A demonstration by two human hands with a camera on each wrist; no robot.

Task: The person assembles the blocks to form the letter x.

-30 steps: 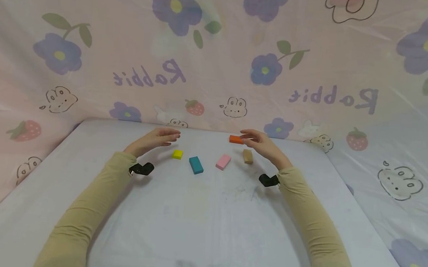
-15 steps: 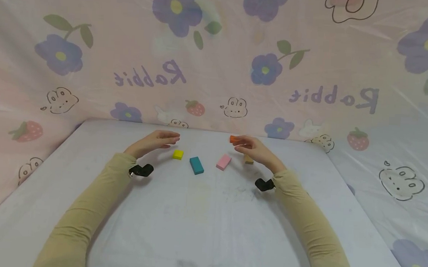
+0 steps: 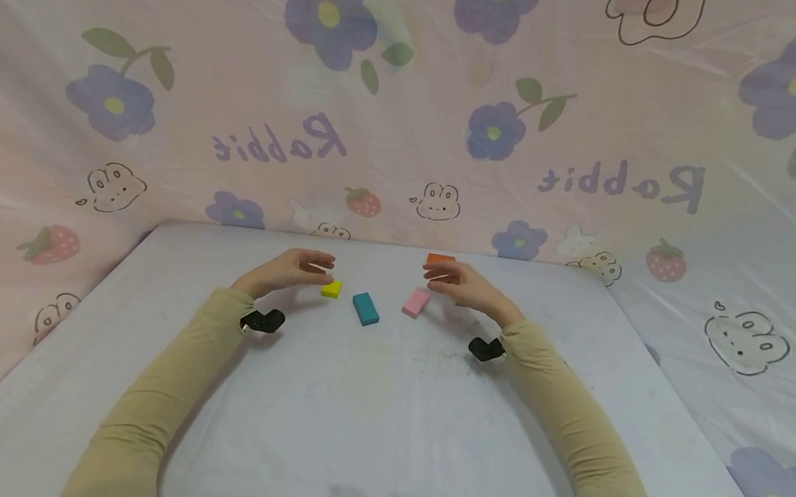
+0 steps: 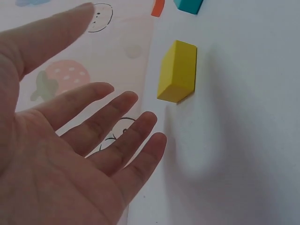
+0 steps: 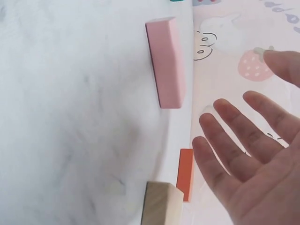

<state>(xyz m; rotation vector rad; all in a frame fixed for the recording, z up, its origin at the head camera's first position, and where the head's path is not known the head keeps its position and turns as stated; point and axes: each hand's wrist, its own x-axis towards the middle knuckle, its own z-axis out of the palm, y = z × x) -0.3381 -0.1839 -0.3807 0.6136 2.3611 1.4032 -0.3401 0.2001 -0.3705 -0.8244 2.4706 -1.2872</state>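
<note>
My left hand (image 3: 287, 270) hovers over the table by the yellow block (image 4: 180, 72), fingers spread and nothing in them. My right hand (image 3: 466, 286) is held above the table near the pink block (image 5: 166, 63), its fingers extended and holding nothing. Behind the right hand lies the orange block (image 3: 441, 258), partly covered by it in the head view. A natural wood block (image 5: 160, 206) is mostly hidden under that hand in the head view but shows in the right wrist view. Between the hands lies the teal block (image 3: 365, 308).
The blocks lie on a white-covered table (image 3: 362, 412). A pink curtain (image 3: 406, 91) printed with flowers and rabbits rises along the back edge and the sides. Dark wrist cameras (image 3: 263, 320) hang below both wrists.
My right hand has moved left and toward me, from beside the orange block to near the pink one, covering the wood block. The left hand has dropped slightly toward the yellow block. All blocks stayed put.
</note>
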